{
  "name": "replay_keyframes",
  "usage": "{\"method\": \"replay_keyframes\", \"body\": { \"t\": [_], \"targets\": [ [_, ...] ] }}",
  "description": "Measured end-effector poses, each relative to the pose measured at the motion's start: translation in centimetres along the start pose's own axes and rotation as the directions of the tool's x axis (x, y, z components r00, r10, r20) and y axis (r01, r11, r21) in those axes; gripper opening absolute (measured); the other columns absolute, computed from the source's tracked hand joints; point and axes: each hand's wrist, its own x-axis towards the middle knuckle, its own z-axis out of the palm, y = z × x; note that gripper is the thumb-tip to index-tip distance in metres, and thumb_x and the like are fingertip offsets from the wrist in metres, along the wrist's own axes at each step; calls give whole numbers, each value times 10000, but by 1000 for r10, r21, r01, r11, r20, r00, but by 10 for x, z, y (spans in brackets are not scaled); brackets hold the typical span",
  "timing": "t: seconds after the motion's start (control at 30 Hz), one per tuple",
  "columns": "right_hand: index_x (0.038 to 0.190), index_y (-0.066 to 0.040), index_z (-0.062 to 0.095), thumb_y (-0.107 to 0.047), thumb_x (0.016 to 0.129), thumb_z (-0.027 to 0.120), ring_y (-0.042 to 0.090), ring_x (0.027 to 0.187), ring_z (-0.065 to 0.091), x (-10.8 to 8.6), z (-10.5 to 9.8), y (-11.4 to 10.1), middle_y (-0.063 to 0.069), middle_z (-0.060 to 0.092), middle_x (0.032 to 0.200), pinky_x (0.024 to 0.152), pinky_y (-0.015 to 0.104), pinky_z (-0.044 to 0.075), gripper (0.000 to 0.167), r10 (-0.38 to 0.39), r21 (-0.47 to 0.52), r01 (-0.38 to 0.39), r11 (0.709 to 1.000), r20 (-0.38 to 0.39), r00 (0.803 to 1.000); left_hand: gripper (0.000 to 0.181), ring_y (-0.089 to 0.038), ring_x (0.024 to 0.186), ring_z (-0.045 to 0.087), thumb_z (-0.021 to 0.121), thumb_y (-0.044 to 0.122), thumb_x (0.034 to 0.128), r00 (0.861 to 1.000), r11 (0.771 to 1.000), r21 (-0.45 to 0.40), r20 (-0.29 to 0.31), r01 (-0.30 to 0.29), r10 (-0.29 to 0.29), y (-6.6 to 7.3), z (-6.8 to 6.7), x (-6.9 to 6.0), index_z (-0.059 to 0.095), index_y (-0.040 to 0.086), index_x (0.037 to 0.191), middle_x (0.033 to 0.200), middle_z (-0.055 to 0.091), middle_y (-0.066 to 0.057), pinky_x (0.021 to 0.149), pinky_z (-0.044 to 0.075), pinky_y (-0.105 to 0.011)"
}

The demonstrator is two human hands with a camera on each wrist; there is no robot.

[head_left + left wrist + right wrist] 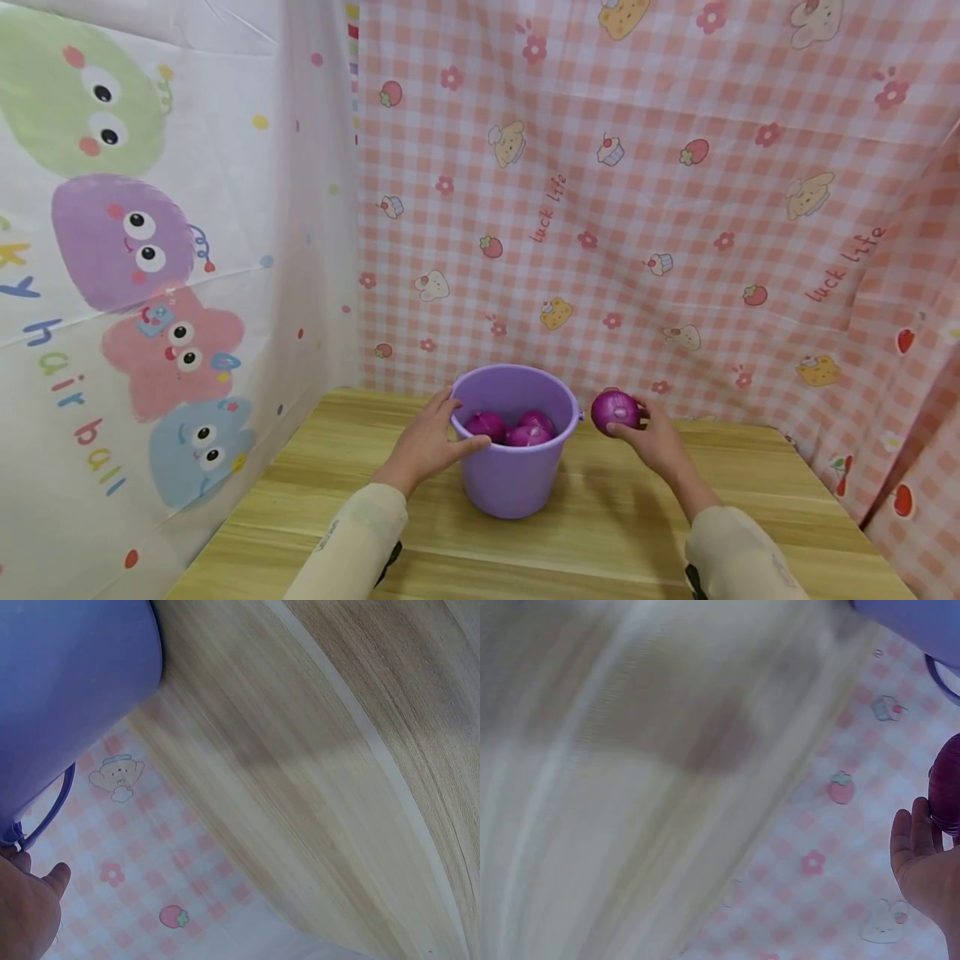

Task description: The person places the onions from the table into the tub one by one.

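Observation:
A purple bucket stands on the table with three red onions visible inside it. My left hand holds the bucket by its rim at the left, the thumb lying over the front of the rim. In the left wrist view, that hand is beside the bucket's handle. Just right of the bucket, my right hand grips another red onion above the table. The right wrist view catches this onion only partly, at its right edge.
The wood-grain table reaches back to a pink checked curtain. A white curtain with cartoon figures hangs along the left side. More checked cloth hangs at the right.

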Motion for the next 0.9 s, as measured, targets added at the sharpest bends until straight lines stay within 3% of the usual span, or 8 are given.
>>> {"method": "replay_keyframes", "body": {
  "t": [0.37,0.6,0.9],
  "targets": [
    [1518,19,301,-343,924,712,461,1255,504,13,-7,-48,323,425,1437,963,530,496,809,-14,-19,13,1000,-17,1000,891,-346,1430,324,649,686,827,1000,1000,19,-4,-11,12,-3,1,1,515,14,1396,1590,300,-146,1118,339,-523],
    [1495,-26,373,-281,918,728,443,1224,544,19,7,-70,305,465,1418,937,499,521,723,-58,23,59,998,-33,998,880,-343,1432,320,659,671,831,1000,1000,12,-3,-8,8,-4,1,1,512,17,1401,1590,300,-140,1123,330,-524],
    [1491,-31,380,-289,906,741,412,1246,530,24,29,-96,264,485,1414,977,503,494,734,-55,66,56,996,-21,998,889,-347,1435,315,659,679,825,1000,1000,8,-5,-11,11,-2,1,1,518,9,1392,1588,302,-154,1127,325,-523]
  ]
}}
